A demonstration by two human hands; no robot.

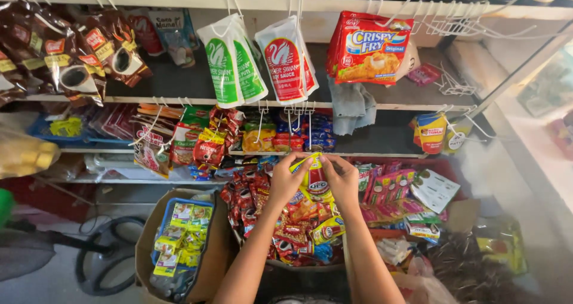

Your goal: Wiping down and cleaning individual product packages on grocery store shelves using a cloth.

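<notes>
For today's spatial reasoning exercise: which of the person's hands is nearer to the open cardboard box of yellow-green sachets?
Left. The left hand is up and right of the cardboard box; the right hand is farther right, beyond the red and yellow sachet both hold.

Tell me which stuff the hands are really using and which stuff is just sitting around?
In use:
left hand
right hand
yellow and red plastic sauce pouch, pinched at its top by both

Just sitting around:
green and red hanging pouches
red breading-mix packets
cardboard box of yellow sachets
grey cloth

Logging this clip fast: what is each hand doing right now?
Left hand: closed on the yellow sauce pouch.
Right hand: closed on the same pouch's top.
</notes>
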